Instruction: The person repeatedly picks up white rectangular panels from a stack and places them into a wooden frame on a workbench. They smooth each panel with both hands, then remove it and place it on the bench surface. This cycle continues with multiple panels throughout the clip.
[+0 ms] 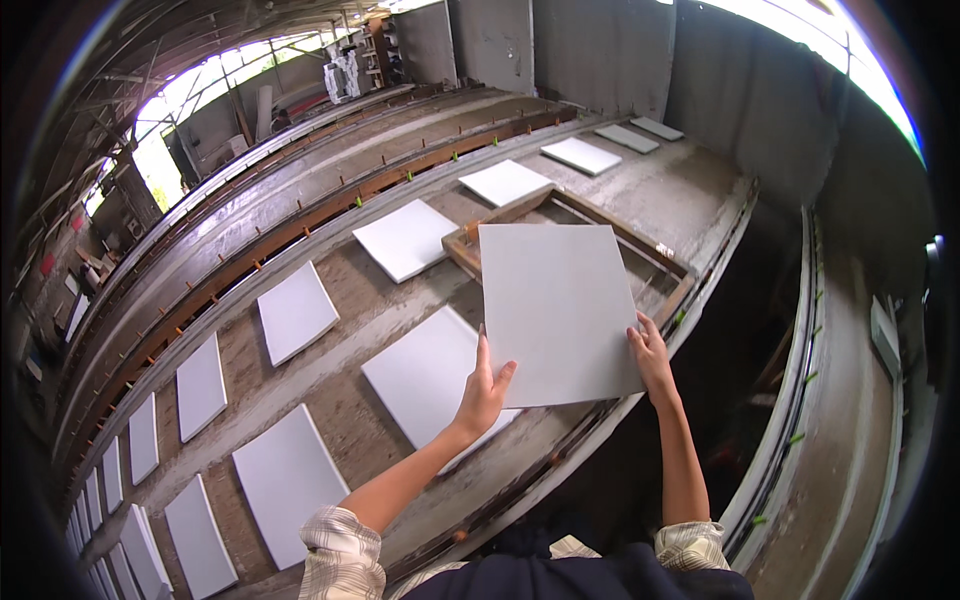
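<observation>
A blank white rectangular panel [560, 300], perhaps a stretched canvas, is held up in front of me by both hands. My left hand [485, 392] grips its lower left edge, thumb on the face and the other fingers partly hidden. At the right edge, my right hand [651, 358] is closed on it the same way, fingers behind. Beneath the held panel, a wooden screen frame [545, 200] rests on the long table [400, 320], partly covered. Another white panel [425, 370] lies on the table beyond my left forearm.
Several white panels lie spaced in rows, such as one panel [298, 312] at mid-left and one panel [580, 156] farther off. A dark gap [740, 340] separates this table from another long table [840, 430] at right. Grey partitions [600, 60] stand at the back.
</observation>
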The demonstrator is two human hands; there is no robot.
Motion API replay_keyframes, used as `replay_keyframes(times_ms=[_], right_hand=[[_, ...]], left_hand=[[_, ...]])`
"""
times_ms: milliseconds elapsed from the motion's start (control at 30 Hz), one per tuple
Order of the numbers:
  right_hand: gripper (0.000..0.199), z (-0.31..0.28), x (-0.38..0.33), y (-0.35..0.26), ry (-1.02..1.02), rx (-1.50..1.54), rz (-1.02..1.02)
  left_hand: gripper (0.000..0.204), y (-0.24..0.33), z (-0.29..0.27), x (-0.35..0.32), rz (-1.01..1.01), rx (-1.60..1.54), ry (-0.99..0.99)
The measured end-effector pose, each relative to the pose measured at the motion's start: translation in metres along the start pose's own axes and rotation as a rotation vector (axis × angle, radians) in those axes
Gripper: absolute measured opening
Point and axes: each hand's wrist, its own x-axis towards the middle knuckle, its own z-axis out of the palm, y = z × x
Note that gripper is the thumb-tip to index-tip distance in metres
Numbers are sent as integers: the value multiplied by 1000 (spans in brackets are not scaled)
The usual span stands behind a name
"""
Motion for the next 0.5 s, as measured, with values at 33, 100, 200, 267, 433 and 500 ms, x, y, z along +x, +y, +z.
replay_keyframes(times_ms=[33, 100, 200, 267, 433, 500], right_hand=[[44, -7, 21, 8, -18, 24, -47], [47, -24, 65, 25, -56, 61, -139], [49, -54, 128, 37, -125, 17, -190], [48, -34, 138, 7, -279, 227, -120], [47, -76, 226, 26, -263, 152, -134], [46, -95, 256, 27, -219, -175, -73]], left_hand=[[74, 0, 7, 12, 1, 2, 4], [74, 1, 22, 40, 2, -18, 6], [75, -3, 46, 74, -8, -82, 6], [75, -22, 60, 87, -32, -11, 70], [69, -21, 117, 137, -138, 47, 150], [64, -15, 121, 153, -253, 52, 115]])
